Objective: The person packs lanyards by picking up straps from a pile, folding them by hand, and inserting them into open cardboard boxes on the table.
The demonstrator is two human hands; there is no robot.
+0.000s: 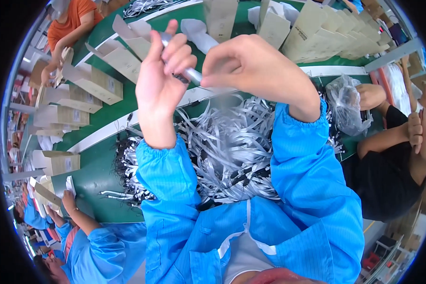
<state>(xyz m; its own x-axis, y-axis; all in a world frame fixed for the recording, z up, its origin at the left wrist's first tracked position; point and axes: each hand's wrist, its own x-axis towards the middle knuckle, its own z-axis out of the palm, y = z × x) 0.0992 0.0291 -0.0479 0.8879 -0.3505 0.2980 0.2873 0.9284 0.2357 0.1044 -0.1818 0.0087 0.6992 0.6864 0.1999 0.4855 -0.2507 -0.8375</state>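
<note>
**Kid:** Two hands are up high, over the big pile. What are they holding?

**Helper:** A thin silver-grey strap (189,72). The left hand (162,71) has its fingers curled round it, with the thumb pointing up. The right hand (251,66) pinches the same strap just beside the left one. The two hands almost touch.

**Kid:** Where is the strap, then?

**Helper:** It is in the air between the hands, above the pile of straps (227,151). That pile lies on the green belt (99,180), close to the person's blue coat sleeves (312,175).

**Kid:** What does it look like?

**Helper:** Flat, narrow and shiny, like a ribbon. One end pokes up past the left fingers. The straps in the pile have dark ends, but I cannot tell if this one does.

**Kid:** What could go wrong?

**Helper:** I think it could slip out, because it looks smooth and the pinch is small. Then it would drop into the pile and be hard to find again. It might also catch on other straps and drag a bunch up. Cardboard boxes (99,85) sit further up the belt, and a person beside holds a clear bag (348,104).
</note>
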